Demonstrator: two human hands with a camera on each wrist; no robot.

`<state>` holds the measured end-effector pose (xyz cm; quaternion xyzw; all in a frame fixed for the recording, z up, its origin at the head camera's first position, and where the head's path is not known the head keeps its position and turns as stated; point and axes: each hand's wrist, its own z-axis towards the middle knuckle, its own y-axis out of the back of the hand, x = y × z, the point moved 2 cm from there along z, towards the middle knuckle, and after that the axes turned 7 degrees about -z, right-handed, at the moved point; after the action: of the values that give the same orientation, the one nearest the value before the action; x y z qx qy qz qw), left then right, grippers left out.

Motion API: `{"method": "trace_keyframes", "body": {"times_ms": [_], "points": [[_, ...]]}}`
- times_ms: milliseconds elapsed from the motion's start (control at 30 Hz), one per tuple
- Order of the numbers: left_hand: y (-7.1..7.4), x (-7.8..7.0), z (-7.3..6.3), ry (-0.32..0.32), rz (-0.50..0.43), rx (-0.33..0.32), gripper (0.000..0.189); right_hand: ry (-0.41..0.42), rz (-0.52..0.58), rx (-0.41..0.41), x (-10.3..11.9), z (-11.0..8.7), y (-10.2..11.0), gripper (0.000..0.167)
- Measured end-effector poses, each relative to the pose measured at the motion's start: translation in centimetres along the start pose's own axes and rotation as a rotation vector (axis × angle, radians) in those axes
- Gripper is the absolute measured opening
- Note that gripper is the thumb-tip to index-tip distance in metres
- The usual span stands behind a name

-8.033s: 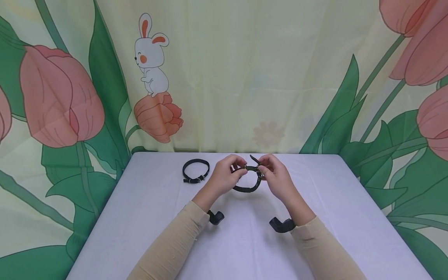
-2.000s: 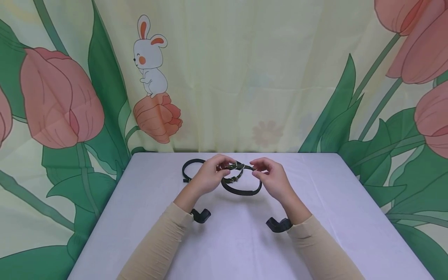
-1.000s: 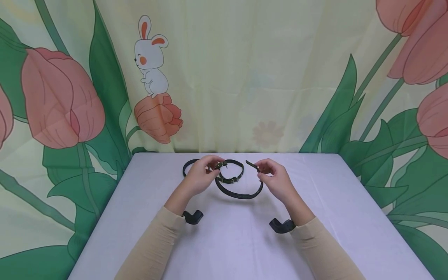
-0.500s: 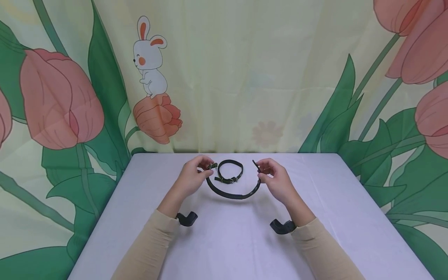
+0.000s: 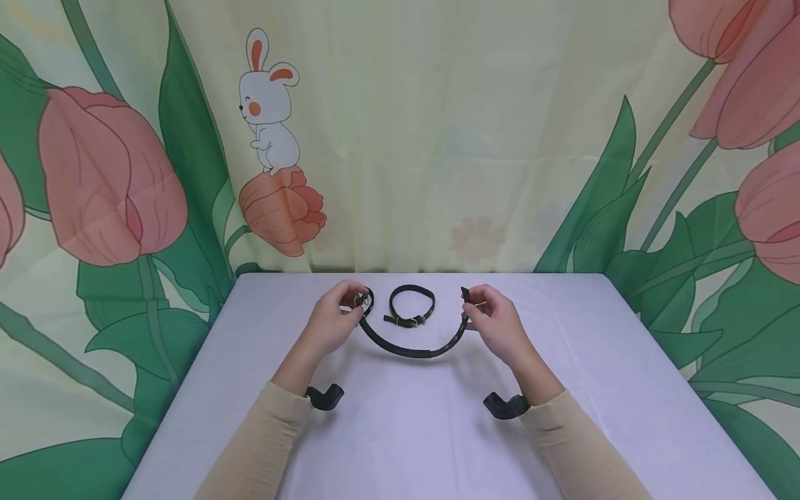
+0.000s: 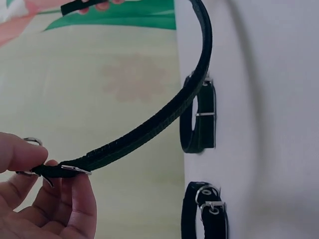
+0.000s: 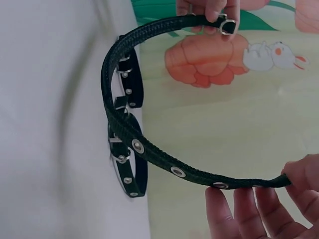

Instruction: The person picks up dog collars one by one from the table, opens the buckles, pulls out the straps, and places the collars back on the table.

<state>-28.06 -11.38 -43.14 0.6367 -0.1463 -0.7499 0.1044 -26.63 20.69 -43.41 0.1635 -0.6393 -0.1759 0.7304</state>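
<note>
An unbuckled dark collar (image 5: 406,351) hangs in a wide U between my two hands above the table. Its buckle end (image 6: 75,170) is pinched between thumb and fingers of my left hand (image 5: 330,316). My right hand (image 5: 496,319) pinches the strap end, close to a row of metal eyelets (image 7: 178,172). Behind the hanging strap lies a buckled collar (image 5: 411,322), closed in a loop. Another buckled collar (image 6: 188,214) lies left of it, mostly hidden behind my left hand in the head view.
A white cloth covers the table (image 5: 412,430). Behind its far edge hangs a curtain (image 5: 425,139) printed with tulips and a rabbit. A black wrist camera mount (image 5: 326,397) juts from the left sleeve, another mount (image 5: 505,405) from the right.
The held collar was a closed loop earlier; its strap has come out of the buckle. My left hand has moved left, drawing the ends apart, while my right hand stays nearly in place.
</note>
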Motion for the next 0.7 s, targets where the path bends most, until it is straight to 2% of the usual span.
{"method": "trace_keyframes", "body": {"times_ms": [167, 400, 700], "points": [[0.5, 0.8, -0.2, 0.008, 0.017, -0.024, 0.03, -0.014, 0.032, -0.008, -0.4, 0.0, 0.1, 0.023], [0.9, 1.7, -0.3, 0.051, -0.013, -0.034, 0.023, -0.036, 0.06, 0.002, -0.6, -0.1, 0.2, 0.021], [1.9, 2.9, -0.5, 0.078, -0.038, -0.07, 0.023, -0.056, 0.11, -0.045, -1.2, 0.0, 0.5, 0.016]]}}
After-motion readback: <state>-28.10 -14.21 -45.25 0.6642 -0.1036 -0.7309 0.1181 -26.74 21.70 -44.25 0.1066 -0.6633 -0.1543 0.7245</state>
